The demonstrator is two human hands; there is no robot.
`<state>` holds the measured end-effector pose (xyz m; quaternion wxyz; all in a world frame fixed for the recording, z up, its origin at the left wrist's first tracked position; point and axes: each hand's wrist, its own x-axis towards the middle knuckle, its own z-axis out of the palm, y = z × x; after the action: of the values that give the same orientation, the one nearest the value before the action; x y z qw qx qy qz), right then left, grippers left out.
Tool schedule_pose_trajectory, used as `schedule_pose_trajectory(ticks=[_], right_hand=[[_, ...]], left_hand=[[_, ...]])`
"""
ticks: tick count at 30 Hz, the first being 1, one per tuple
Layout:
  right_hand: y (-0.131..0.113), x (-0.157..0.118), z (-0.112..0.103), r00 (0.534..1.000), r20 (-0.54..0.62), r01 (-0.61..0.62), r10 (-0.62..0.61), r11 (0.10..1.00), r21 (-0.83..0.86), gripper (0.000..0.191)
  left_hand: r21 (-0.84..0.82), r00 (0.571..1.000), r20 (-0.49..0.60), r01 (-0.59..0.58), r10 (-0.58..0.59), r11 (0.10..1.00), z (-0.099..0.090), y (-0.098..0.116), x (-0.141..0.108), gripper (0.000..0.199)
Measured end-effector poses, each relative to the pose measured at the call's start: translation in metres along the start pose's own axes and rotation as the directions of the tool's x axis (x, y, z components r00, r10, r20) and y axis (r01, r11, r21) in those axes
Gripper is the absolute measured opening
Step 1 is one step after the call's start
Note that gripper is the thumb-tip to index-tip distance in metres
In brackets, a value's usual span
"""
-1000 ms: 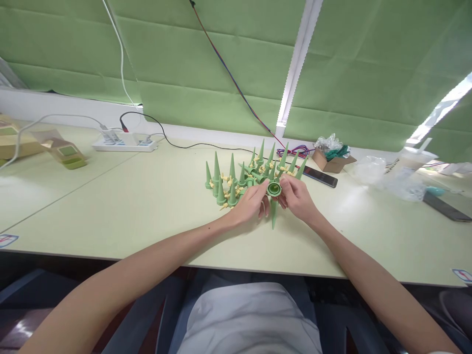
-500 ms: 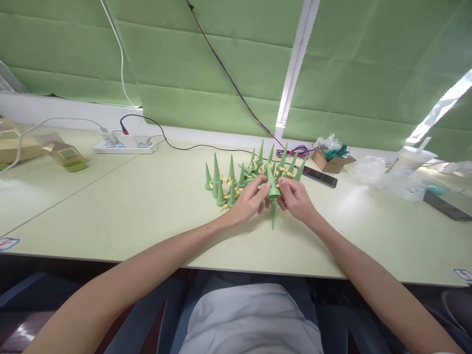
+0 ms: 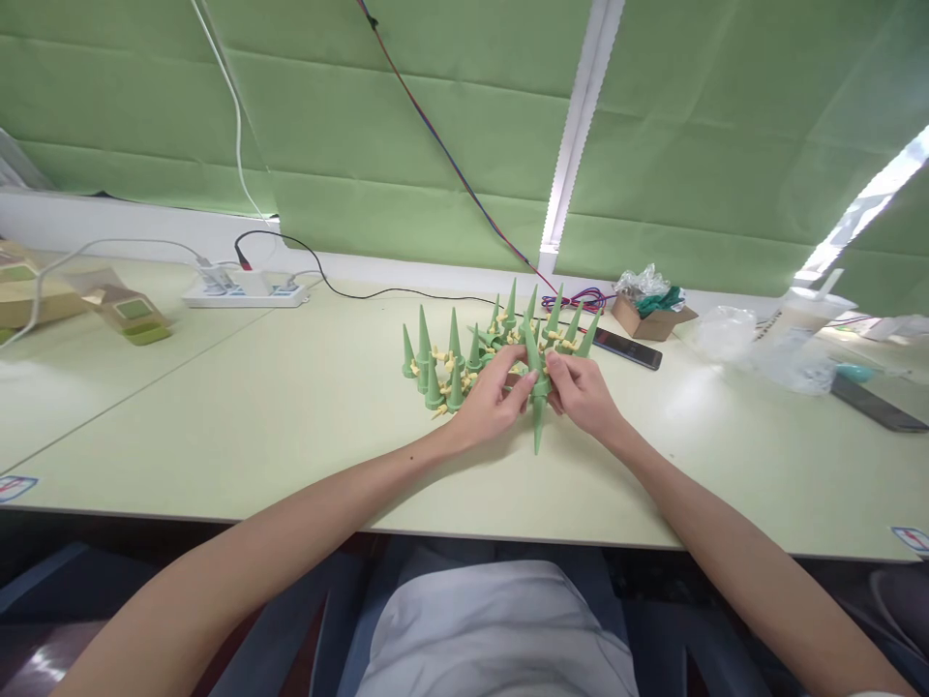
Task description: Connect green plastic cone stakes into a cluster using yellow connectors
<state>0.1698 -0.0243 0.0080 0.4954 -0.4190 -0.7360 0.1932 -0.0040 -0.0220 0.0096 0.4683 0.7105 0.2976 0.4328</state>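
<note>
Between both hands stands a green plastic cone (image 3: 534,350), its tip up, with a second green spike (image 3: 538,431) pointing down below it. My left hand (image 3: 494,397) grips the cone from the left, thumb at its base. On the other side my right hand (image 3: 584,392) pinches it between thumb and fingers. Behind and left of my hands, several more green cones (image 3: 434,382) with small yellow clips or pegs (image 3: 439,411) stand in a cluster. More cones (image 3: 555,312) rise just beyond my fingers, partly hidden by them.
A phone (image 3: 625,348) and a small cardboard box (image 3: 653,319) lie behind my right hand. Farther right are a cup with a straw (image 3: 798,315) and another dark phone (image 3: 878,403). A power strip (image 3: 245,295) and opened boxes (image 3: 131,308) sit at the left.
The upright cone has tilted and sits slightly lower, its open base no longer visible. My left thumb has moved down to the cone's base. My right hand has barely moved.
</note>
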Motion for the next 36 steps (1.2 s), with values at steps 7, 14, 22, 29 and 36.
schedule_pose_trajectory(ticks=[7,14,22,29,36], right_hand=[[-0.002,0.000,0.001,0.999,-0.039,-0.016,0.015,1.000,-0.025,0.070],[-0.002,0.001,0.001,0.997,-0.076,-0.033,0.029,0.998,-0.056,0.072],[-0.001,0.000,0.006,0.996,-0.054,-0.070,0.067,0.996,-0.055,0.071],[0.009,-0.003,0.011,0.996,-0.020,-0.083,0.084,0.996,0.040,0.067],[0.011,-0.005,0.012,0.994,0.037,-0.108,0.104,0.984,0.145,0.067]], left_hand=[[0.071,0.993,-0.022,-0.117,0.119,0.991,0.002,-0.012,0.004,0.034],[0.155,0.984,-0.076,-0.148,0.161,0.977,0.002,-0.016,0.004,0.031],[0.224,0.966,-0.057,-0.232,0.250,0.947,0.004,-0.016,0.006,0.025],[0.143,0.980,-0.063,-0.179,0.189,0.973,0.006,-0.010,0.007,0.030],[0.068,0.992,-0.068,-0.102,0.106,0.992,0.006,-0.008,0.007,0.043]])
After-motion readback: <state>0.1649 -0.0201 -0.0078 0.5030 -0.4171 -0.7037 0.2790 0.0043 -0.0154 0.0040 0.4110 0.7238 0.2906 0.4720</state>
